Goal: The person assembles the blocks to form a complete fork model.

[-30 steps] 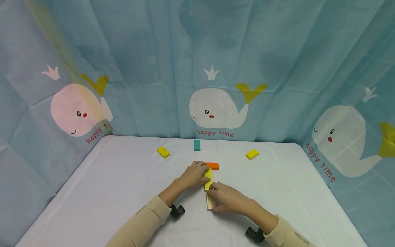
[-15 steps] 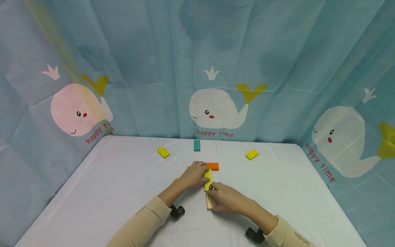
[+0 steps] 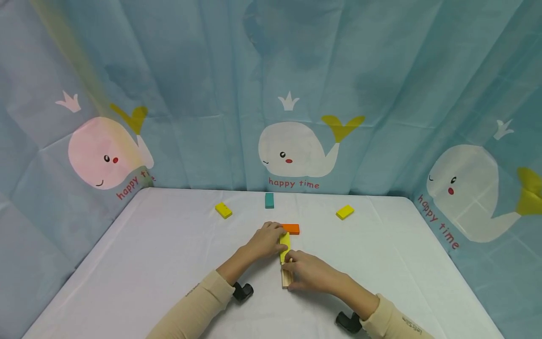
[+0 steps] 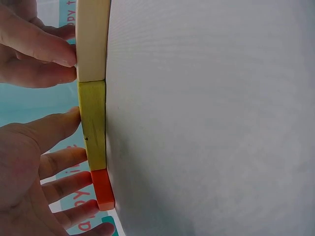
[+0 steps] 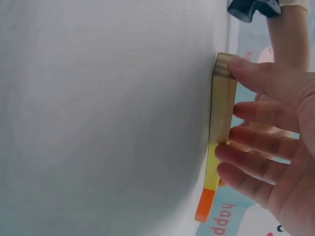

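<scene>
A row of flat blocks lies on the white table (image 3: 169, 245): an orange block (image 3: 292, 229) set crosswise at the far end, a yellow block (image 3: 285, 241), and a bare wood block (image 3: 285, 281) nearest the person. With its fingers spread, the left hand (image 3: 263, 241) touches the top of the yellow block, and further fingertips reach the orange one. The right hand (image 3: 311, 271) rests thumb and fingertips on the wood block; its thumb (image 5: 246, 71) is at the near end. In the left wrist view the wood block (image 4: 92, 44) butts against the yellow block (image 4: 93, 128).
Two yellow blocks lie farther back, one on the left (image 3: 223, 210) and one on the right (image 3: 345, 212). A teal block (image 3: 269, 200) stands near the back edge. Behind the table hangs a blue curtain (image 3: 203, 141) printed with whales.
The wood block has shifted very slightly left under the right hand, closer in line with the yellow block. The left hand keeps its place, and the head view has moved a little.
</scene>
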`<control>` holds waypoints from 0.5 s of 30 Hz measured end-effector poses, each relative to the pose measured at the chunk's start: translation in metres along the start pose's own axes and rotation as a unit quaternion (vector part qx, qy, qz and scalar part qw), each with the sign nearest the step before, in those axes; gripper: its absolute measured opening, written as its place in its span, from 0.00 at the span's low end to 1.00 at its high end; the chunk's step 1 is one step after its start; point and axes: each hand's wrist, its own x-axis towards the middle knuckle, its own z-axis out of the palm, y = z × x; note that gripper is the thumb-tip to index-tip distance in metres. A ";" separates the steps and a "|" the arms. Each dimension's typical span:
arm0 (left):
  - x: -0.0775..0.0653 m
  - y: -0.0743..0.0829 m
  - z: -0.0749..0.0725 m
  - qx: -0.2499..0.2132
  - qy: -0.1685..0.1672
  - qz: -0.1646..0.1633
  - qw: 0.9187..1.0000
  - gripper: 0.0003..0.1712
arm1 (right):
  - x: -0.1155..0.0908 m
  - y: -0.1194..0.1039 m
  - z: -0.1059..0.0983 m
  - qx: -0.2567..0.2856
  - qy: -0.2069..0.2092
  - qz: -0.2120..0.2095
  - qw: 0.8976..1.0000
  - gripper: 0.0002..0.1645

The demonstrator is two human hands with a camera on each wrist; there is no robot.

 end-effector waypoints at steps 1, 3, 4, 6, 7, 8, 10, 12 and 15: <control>0.000 0.000 0.000 -0.001 0.001 0.000 1.000 0.26 | 0.000 0.000 0.000 0.001 0.000 0.000 1.000 0.29; 0.000 0.001 0.000 -0.002 -0.002 -0.002 1.000 0.26 | 0.000 0.001 0.001 0.006 -0.001 0.001 1.000 0.29; 0.000 0.002 -0.001 -0.003 -0.003 -0.003 1.000 0.26 | 0.000 0.002 0.001 0.011 -0.001 0.001 1.000 0.29; -0.001 0.002 -0.001 -0.001 -0.004 -0.002 1.000 0.26 | 0.000 0.002 0.001 0.023 -0.003 0.002 1.000 0.29; -0.001 0.002 -0.001 -0.001 -0.005 -0.002 1.000 0.26 | 0.000 0.002 0.001 0.030 -0.003 0.003 1.000 0.29; -0.001 0.002 -0.001 0.001 -0.006 -0.001 1.000 0.26 | 0.000 0.002 0.001 0.036 -0.004 0.003 0.999 0.28; 0.000 0.001 -0.001 0.003 -0.006 -0.002 1.000 0.26 | 0.001 0.002 0.000 0.049 -0.006 0.005 0.999 0.28; 0.000 0.001 -0.001 0.004 -0.006 -0.005 1.000 0.26 | 0.001 0.002 -0.001 0.054 -0.009 0.006 0.999 0.29; 0.001 0.000 0.000 0.005 -0.006 -0.007 1.000 0.27 | 0.001 0.003 -0.001 0.053 -0.008 0.007 0.999 0.29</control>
